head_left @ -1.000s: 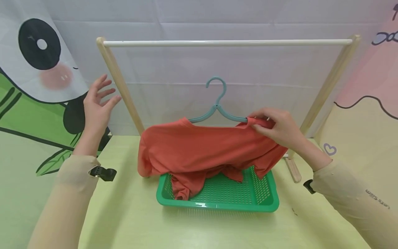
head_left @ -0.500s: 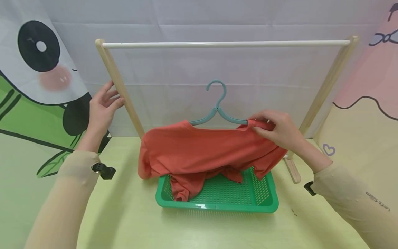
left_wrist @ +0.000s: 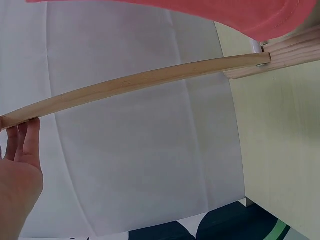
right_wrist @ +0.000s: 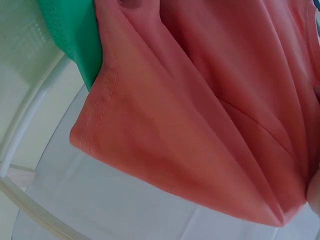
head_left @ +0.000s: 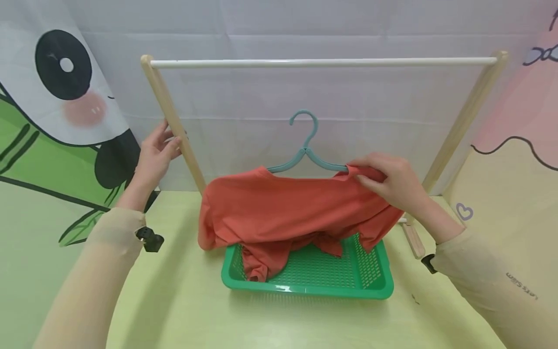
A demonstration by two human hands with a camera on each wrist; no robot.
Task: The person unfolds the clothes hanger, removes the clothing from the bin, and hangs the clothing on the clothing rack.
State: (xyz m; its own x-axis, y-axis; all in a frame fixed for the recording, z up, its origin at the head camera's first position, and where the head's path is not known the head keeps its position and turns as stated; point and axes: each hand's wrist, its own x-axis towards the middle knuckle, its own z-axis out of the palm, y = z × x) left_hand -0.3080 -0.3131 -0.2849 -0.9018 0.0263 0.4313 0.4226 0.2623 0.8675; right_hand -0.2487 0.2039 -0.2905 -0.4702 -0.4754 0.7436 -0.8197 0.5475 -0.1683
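Note:
A red T-shirt [head_left: 279, 208] hangs on a light blue plastic hanger [head_left: 305, 150], whose hook stands up bare above the neckline. My right hand [head_left: 394, 182] pinches the shirt's right shoulder at the end of the hanger; in the right wrist view the red cloth [right_wrist: 165, 130] fills most of the frame. My left hand [head_left: 157, 150] grips the left wooden post [head_left: 170, 114] of a clothes rack, thumb in front and fingers passing behind. From the left wrist, the fingers [left_wrist: 31, 140] touch that post [left_wrist: 140, 86]. The shirt's hem dips into a green basket [head_left: 307, 289].
The rack's white rod [head_left: 322, 63] runs across above the hanger, with a right post [head_left: 464, 121] and a wooden foot [head_left: 414, 240] on the pale table [head_left: 279, 322]. Behind it hangs a white cloth backdrop [head_left: 244, 97] with cartoon prints at the sides.
My left hand has come from beside the rack, moving right and slightly down, and taken hold of the left post. The right hand keeps its pinch on the shirt, nearly still.

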